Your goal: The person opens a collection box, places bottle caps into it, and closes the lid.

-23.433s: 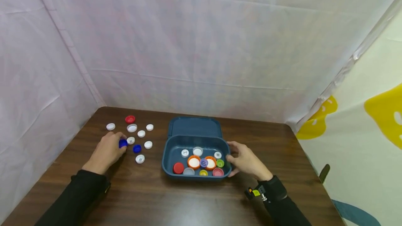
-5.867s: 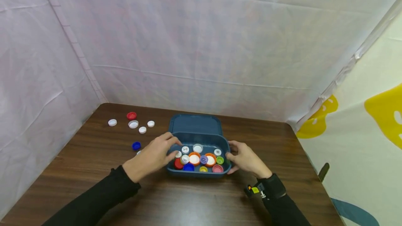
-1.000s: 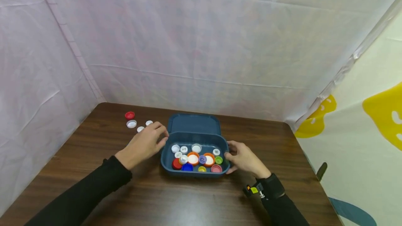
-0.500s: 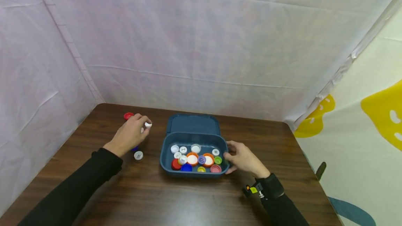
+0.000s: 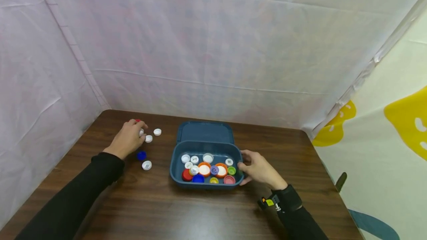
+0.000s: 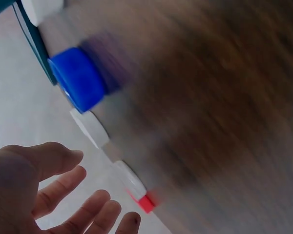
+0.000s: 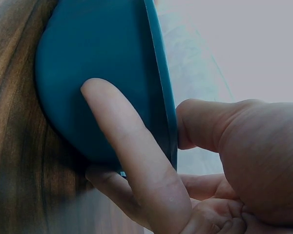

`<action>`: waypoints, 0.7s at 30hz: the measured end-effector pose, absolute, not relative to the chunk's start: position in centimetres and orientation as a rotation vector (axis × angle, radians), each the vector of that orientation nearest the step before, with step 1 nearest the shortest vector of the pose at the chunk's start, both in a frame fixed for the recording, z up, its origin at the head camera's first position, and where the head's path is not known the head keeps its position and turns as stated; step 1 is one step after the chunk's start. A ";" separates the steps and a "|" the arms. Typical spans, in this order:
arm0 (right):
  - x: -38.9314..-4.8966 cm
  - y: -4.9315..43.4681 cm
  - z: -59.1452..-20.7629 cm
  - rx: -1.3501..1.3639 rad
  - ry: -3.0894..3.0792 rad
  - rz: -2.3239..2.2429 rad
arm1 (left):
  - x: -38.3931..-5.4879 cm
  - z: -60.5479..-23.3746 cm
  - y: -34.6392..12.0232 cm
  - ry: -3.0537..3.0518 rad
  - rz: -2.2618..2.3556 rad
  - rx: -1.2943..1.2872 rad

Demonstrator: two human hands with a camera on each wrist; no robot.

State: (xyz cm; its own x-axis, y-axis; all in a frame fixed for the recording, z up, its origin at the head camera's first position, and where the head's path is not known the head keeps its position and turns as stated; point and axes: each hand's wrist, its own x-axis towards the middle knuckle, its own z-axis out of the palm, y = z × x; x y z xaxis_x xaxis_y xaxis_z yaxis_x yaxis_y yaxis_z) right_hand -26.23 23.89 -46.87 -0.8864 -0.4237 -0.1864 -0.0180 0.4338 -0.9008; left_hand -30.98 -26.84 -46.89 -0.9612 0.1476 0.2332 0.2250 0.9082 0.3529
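Note:
My left hand hovers over the bottle caps at the left of the table. Its fingers are loosely bent around a white cap; the left wrist view shows nothing held. Beyond the fingers a red cap is mostly hidden. Close by lie two white caps, one nearer and one farther, a blue cap and another white cap. My right hand grips the right wall of a dark blue box, thumb at the rim and fingers outside.
Inside the box lie several caps, among them a red cap, a blue cap and a purple cap. Its lid lies folded back behind it. White cloth hangs behind the brown table.
Several caps, white ones and a blue one, have gone from the table into the box. Over the last second my left hand has moved left, away from the box. My right hand keeps its grip.

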 end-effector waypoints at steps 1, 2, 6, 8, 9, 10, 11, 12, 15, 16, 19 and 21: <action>-26.2 23.9 -46.9 -0.373 2.304 -1.442 | -31.1 -46.9 -27.0 -2.872 -0.568 -0.278; -26.2 23.9 -46.8 -0.373 2.304 -1.440 | -31.3 -47.0 -27.1 -2.874 -0.570 -0.274; -26.2 23.9 -46.8 -0.375 2.301 -1.441 | -31.7 -47.2 -27.4 -2.897 -0.568 -0.261; -26.2 23.9 -46.8 -0.383 2.299 -1.443 | -31.9 -47.3 -27.5 -2.912 -0.563 -0.252; -26.2 23.9 -46.9 -0.384 2.301 -1.444 | -32.0 -47.3 -27.5 -2.920 -0.558 -0.248; -26.3 23.9 -46.9 -0.385 2.301 -1.445 | -32.1 -47.4 -27.6 -2.928 -0.553 -0.245; -26.3 23.9 -46.9 -0.386 2.303 -1.446 | -32.2 -47.4 -27.6 -2.936 -0.552 -0.240; -26.3 23.9 -46.9 -0.384 2.304 -1.444 | -32.2 -47.5 -27.6 -2.942 -0.552 -0.235; -26.3 23.8 -46.8 -0.382 2.307 -1.442 | -32.3 -47.5 -27.6 -2.957 -0.549 -0.228; -26.3 23.8 -46.8 -0.378 2.309 -1.441 | -32.4 -47.5 -27.7 -2.960 -0.546 -0.227; -26.3 23.8 -46.8 -0.373 2.309 -1.437 | -32.5 -47.5 -27.8 -2.962 -0.541 -0.221; -26.2 23.8 -46.8 -0.368 2.308 -1.437 | -32.6 -47.5 -27.8 -2.959 -0.537 -0.225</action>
State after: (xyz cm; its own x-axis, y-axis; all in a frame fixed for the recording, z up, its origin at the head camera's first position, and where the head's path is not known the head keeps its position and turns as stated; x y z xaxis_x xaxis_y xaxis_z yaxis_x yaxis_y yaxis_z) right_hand -26.21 23.83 -46.75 -0.8871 -0.4202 -0.1910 -0.0141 0.4383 -0.8987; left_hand -32.58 -27.84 -47.47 -0.9809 0.1234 0.1500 0.1682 0.9258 0.3384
